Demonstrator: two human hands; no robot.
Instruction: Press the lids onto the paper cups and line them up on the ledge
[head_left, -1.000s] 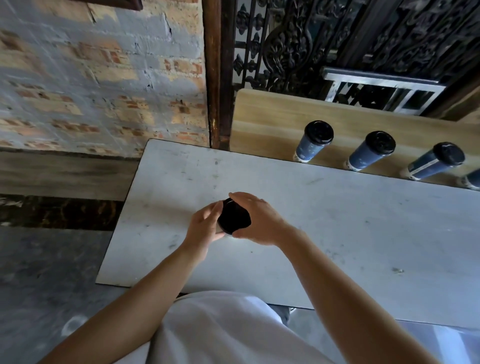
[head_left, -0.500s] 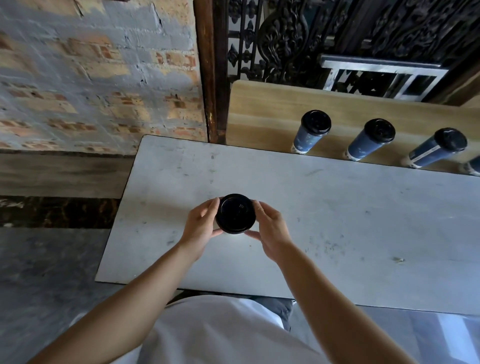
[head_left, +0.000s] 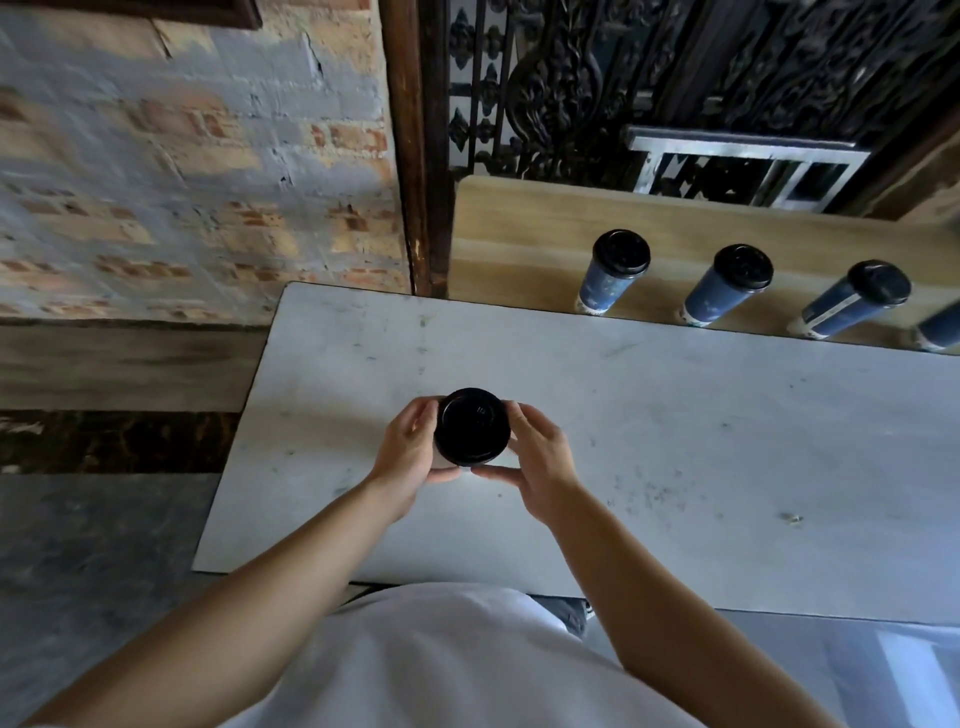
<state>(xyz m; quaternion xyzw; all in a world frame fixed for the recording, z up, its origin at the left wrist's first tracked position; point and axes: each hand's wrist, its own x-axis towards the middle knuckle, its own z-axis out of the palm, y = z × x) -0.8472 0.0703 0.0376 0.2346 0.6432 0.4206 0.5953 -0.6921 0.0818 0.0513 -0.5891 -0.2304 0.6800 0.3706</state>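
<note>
A paper cup with a black lid (head_left: 471, 426) stands on the grey table (head_left: 675, 441) in front of me, seen from straight above so its body is mostly hidden. My left hand (head_left: 410, 457) wraps its left side. My right hand (head_left: 535, 457) cups its right side, thumb under the lid's near edge. Several blue lidded cups stand in a row on the wooden ledge (head_left: 519, 234) behind the table: one (head_left: 613, 273), a second (head_left: 724, 286), a third (head_left: 852, 299), and another cut off at the right edge (head_left: 940, 330).
A painted brick wall (head_left: 182, 171) rises at the left, past the table's left edge. A dark wooden post (head_left: 415, 156) and black ornate ironwork (head_left: 623, 78) stand behind the ledge. The ledge is bare to the left of the first cup.
My right hand has come off the top of the lid and moved to the cup's right side, so the lid now shows fully. The cup stays in place.
</note>
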